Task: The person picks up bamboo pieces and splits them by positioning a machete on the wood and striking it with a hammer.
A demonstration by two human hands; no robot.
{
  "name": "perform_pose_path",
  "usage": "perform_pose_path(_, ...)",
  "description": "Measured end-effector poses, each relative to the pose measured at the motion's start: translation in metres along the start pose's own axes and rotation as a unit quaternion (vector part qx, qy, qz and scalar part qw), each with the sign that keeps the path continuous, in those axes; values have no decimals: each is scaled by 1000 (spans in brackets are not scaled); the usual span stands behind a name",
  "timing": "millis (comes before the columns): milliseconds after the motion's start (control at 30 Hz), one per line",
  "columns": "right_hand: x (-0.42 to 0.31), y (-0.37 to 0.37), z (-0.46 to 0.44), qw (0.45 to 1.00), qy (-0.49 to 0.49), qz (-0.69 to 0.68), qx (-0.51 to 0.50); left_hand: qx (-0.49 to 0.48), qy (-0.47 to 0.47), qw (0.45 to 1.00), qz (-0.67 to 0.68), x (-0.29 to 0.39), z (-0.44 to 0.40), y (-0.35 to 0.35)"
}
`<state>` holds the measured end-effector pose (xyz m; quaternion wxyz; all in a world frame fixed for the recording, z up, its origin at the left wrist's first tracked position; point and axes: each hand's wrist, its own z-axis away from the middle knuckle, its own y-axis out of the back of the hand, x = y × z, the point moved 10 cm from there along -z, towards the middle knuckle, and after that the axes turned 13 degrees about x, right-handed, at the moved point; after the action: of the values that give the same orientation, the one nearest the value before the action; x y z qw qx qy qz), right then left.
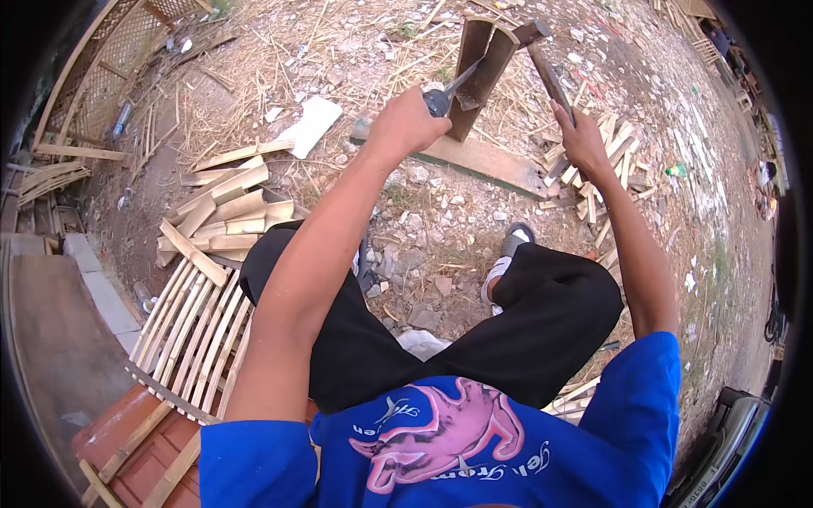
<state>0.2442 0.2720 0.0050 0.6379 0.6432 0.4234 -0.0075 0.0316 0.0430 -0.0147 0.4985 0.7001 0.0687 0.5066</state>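
Note:
My left hand [408,123] is closed round the dark handle of a knife [464,79]. Its blade lies in the gap of a brown bamboo piece [494,72], which stands upright and is split open from the top. Under the bamboo runs a wooden plank [500,162] on the ground. To the right, my right hand [584,142] grips a hammer [550,76] by its wooden handle. The hammer's head is raised beside the bamboo's top right edge; whether they touch I cannot tell.
Split bamboo pieces [233,210] are piled at left, above a slatted rack [190,326]. More split sticks [605,169] lie by my right hand. A white sheet [315,125] rests on the littered ground. A lattice panel [106,72] leans at upper left.

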Motion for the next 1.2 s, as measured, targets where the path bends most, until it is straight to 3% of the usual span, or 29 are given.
perform_pose_path(133, -30, 50, -14, 1000, 23, 3, 18, 4, -1, 1000, 13, 3, 0, -9)
perform_pose_path(200, -52, 93, -29, 993, 52, -43, 93, 34, -22, 999, 0, 4, -3, -11)
perform_pose_path(267, -66, 125, -40, 969, 53, -204, 132, 28, -17, 999, -1, 6, -4, -9)
perform_pose_path(333, -64, 129, -47, 940, 74, -279, 180, 30, -16, 999, -8, 8, -3, -6)
perform_pose_path(400, -54, 95, -46, 920, 66, -342, 178, 27, -13, 999, -10, 6, -3, -6)
perform_pose_path(433, -28, 54, -40, 944, 32, -278, 173, 18, -2, 1000, -8, 3, -2, -8)
perform_pose_path(467, -25, 25, -27, 983, 94, -90, 133, 10, 7, 1000, -6, 2, -3, -11)
perform_pose_path(500, -3, -26, -14, 996, 19, 56, -69, 1, 14, 1000, -4, 4, -3, -15)
perform_pose_path(533, 7, -36, -23, 992, 97, 74, -33, -3, 13, 1000, -7, 4, 2, -21)
perform_pose_path(567, -5, -32, -11, 996, 44, 48, -59, 1, 11, 1000, -11, 1, 4, -22)
perform_pose_path(733, -35, -3, -22, 994, 94, 37, -39, 3, 11, 1000, 2, -1, 3, -37)
perform_pose_path(767, -48, 16, -30, 988, 148, 27, 23, 3, 13, 1000, -4, -1, 1, -36)
perform_pose_path(800, -57, 36, -33, 992, 118, 13, 43, 4, 17, 1000, -8, 0, -1, -32)
perform_pose_path(833, -76, 66, -40, 966, 213, -53, 139, 3, 23, 1000, -11, -1, 0, -33)
perform_pose_path(867, -62, 76, -63, 982, 130, -81, 107, 7, 22, 1000, -9, -4, 2, -34)
perform_pose_path(933, -112, 121, -30, 950, 40, -256, 173, 23, 16, 1000, -6, -7, -1, -30)
perform_pose_path(1000, -94, 120, -34, 935, 24, -287, 205, 17, 17, 1000, -11, -6, -2, -30)
perform_pose_path(1100, -7, 9, -24, 986, 7, -130, 100, -4, 24, 1000, -2, -7, -6, -36)
perform_pose_path(1133, 7, -26, -7, 999, 37, 23, -31, -12, 28, 1000, 5, -7, -6, -39)
perform_pose_path(1167, 41, -57, -5, 993, 47, 66, -86, -18, 31, 999, 6, -13, 1, -46)
perform_pose_path(1200, 52, -68, 11, 987, -39, 45, -146, -17, 30, 999, 4, -20, 2, -51)
